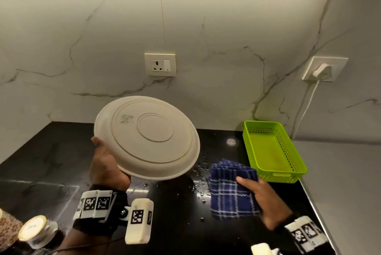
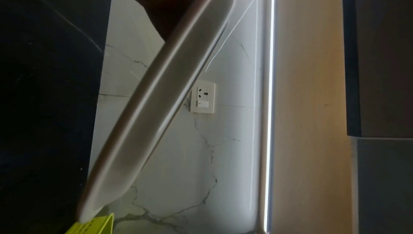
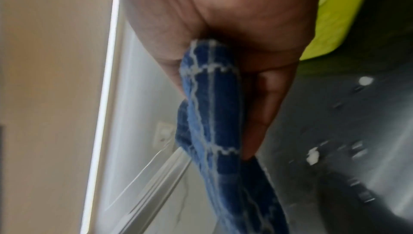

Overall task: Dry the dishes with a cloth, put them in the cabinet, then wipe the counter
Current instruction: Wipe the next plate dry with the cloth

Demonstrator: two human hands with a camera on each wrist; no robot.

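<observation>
Above the wet black bench (image 1: pixel 175 232), the left hand (image 1: pixel 107 169) gripped a tilted white plate (image 1: pixel 146 137) by its near rim while the right hand's (image 1: pixel 266 203) fingers pinched a folded blue checked cloth (image 1: pixel 231 191) near a green basket (image 1: pixel 274 151).

off-white plate (image 1: pixel 147 138), concentric ridges, upper left of centre. navy cloth (image 1: pixel 233 191), white check lines, lower right. lime green perforated basket (image 1: pixel 273 150), right. glossy black worktop (image 1: pixel 51 158). pale grey wall (image 1: pixel 206 28), dark marble veining. cream socket (image 1: pixel 160 64), centre.
</observation>
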